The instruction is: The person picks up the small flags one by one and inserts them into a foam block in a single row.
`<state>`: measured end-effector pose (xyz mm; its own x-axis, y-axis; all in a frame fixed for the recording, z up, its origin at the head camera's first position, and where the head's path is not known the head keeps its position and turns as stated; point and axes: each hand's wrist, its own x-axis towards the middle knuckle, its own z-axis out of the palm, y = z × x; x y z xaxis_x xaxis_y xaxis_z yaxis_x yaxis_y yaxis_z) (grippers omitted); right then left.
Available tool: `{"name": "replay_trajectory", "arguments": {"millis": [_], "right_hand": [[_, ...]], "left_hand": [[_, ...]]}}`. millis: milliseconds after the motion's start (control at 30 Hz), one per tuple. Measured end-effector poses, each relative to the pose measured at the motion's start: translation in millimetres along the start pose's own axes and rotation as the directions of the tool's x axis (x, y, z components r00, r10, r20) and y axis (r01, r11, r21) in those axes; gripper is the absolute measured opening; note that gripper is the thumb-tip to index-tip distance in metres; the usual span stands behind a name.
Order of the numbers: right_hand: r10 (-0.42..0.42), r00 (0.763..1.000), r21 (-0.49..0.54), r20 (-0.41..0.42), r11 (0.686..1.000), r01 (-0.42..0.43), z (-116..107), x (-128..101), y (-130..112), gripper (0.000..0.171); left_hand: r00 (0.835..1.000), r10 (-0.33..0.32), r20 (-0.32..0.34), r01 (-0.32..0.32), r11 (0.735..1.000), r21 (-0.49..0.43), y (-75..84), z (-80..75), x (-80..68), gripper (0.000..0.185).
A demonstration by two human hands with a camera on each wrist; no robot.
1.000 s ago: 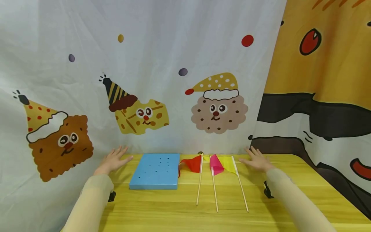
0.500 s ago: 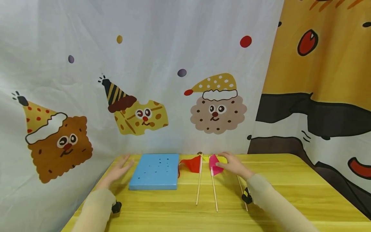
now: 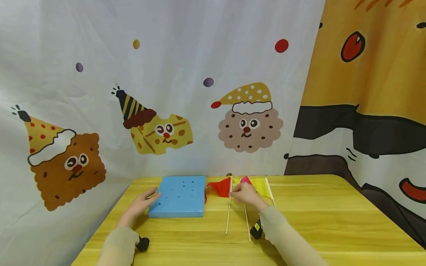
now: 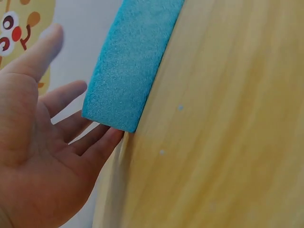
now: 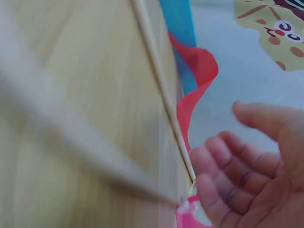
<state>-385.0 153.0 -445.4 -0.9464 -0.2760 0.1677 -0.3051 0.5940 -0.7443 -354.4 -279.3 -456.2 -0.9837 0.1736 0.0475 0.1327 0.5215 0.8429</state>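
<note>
A blue foam block [image 3: 179, 195] dotted with small holes lies flat on the wooden table. My left hand [image 3: 141, 204] is at its left side, fingers extended; in the left wrist view the fingertips meet the corner of the block [image 4: 130, 61]. To the right of the block lies a red flag [image 3: 220, 187] on a thin wooden stick. Over its stick hovers my right hand [image 3: 247, 195], thumb apart from the loosely bent fingers and nothing between them in the right wrist view. That hand partly covers a pink flag [image 3: 245, 180]. Beyond it lies a yellow flag [image 3: 261, 186].
The wooden table [image 3: 332, 218] runs back to a white curtain [image 3: 179, 74] printed with cartoon snacks. An orange and black cartoon curtain [image 3: 372, 81] hangs at the right. Each wrist carries a small black device [image 3: 256, 229].
My right hand has swept left from beyond the yellow flag to the red flag's stick. My left hand has come toward me and rightward to the block's side. Block and flags stay put.
</note>
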Motion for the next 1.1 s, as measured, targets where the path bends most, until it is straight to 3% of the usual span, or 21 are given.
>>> {"name": "replay_trajectory", "arguments": {"millis": [167, 300, 533, 700, 867, 1100], "right_hand": [[0.103, 0.995, -0.019, 0.006, 0.995, -0.103, 10, 1, -5, 0.029], [0.138, 0.990, -0.016, 0.014, 0.990, -0.137, 17, 2, -6, 0.034], [0.120, 0.993, -0.082, -0.016, 0.989, -0.121, 24, -2, -2, 0.045], [0.119, 0.993, -0.154, -0.011, 0.981, -0.119, 29, -1, -2, 0.051], [0.099, 0.995, -0.276, -0.012, 0.956, -0.099, 33, -4, -4, 0.048], [0.106, 0.994, -0.301, -0.016, 0.948, -0.105, 33, -5, -5, 0.034]], "left_hand": [[0.999, 0.036, -0.002, -0.036, 0.999, -0.024, -5.2, 1.6, -2.1, 0.066], [0.999, 0.042, -0.008, -0.043, 0.999, -0.019, -11.6, 2.2, -4.2, 0.064], [0.998, 0.064, -0.002, -0.064, 0.995, -0.082, -18.1, 4.7, -2.9, 0.063], [0.999, 0.036, -0.007, -0.037, 0.993, -0.116, -19.1, 5.4, -2.7, 0.064], [1.000, 0.015, -0.014, -0.017, 0.993, -0.115, -19.7, 7.4, -3.4, 0.065], [1.000, -0.001, -0.014, -0.001, 0.992, -0.123, -18.1, 7.7, -2.9, 0.064]]}}
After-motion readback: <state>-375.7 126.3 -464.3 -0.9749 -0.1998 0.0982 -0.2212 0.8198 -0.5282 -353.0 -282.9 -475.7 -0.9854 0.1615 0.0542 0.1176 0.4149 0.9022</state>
